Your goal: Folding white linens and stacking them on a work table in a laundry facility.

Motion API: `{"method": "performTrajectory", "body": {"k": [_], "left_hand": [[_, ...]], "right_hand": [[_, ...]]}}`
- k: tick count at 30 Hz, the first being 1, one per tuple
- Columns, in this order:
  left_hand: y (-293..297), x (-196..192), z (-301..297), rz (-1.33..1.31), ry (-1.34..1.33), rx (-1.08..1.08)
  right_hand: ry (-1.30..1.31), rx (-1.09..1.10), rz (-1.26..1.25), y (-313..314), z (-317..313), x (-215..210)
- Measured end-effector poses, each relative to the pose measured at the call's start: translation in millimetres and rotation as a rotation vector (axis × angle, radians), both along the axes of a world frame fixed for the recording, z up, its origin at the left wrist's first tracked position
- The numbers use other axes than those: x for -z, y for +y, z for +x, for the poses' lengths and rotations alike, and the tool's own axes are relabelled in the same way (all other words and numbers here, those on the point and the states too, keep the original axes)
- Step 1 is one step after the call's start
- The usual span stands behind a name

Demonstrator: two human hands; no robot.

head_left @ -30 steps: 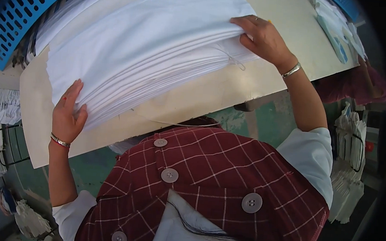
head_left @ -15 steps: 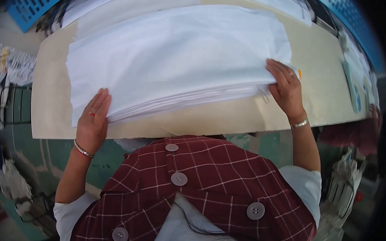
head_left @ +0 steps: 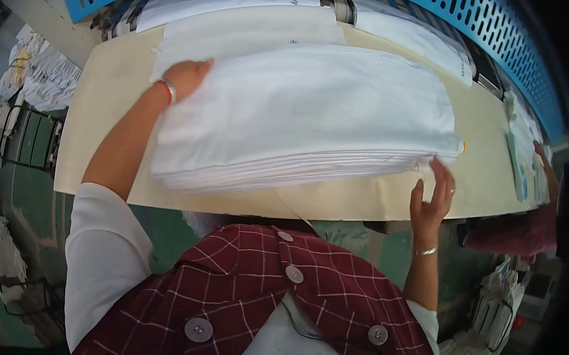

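The cloth pile on the table could skew if pushed unevenly by the left hand, grip unclear, at its left edge, or the loosely parted right hand by its near-right corner.

Over there the camera rides on the worker's head, the left 1 of 2 fisheyes, tipped steeply down. The garment is nearest, filling the low middle; the left hand and right hand come farther out, over the table. The wide lens curves the blue panel along the top and darkens the corners.
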State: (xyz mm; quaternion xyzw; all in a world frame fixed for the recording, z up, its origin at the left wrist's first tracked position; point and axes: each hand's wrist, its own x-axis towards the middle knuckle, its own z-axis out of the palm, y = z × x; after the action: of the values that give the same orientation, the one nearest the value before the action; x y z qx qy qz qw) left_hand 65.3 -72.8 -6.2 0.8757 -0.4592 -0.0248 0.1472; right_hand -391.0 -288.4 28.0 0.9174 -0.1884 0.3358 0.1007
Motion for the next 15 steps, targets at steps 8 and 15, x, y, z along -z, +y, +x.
{"method": "performTrajectory", "body": {"k": [8, 15], "left_hand": [[-28, 28, -7, 0.294, 0.64, -0.084], [-56, 75, 11, -0.135, 1.309, -0.294]], "right_hand": [[0.109, 0.235, 0.884, 94, -40, 80], [-0.249, 0.166, 1.522, 114, 3, 110]]}}
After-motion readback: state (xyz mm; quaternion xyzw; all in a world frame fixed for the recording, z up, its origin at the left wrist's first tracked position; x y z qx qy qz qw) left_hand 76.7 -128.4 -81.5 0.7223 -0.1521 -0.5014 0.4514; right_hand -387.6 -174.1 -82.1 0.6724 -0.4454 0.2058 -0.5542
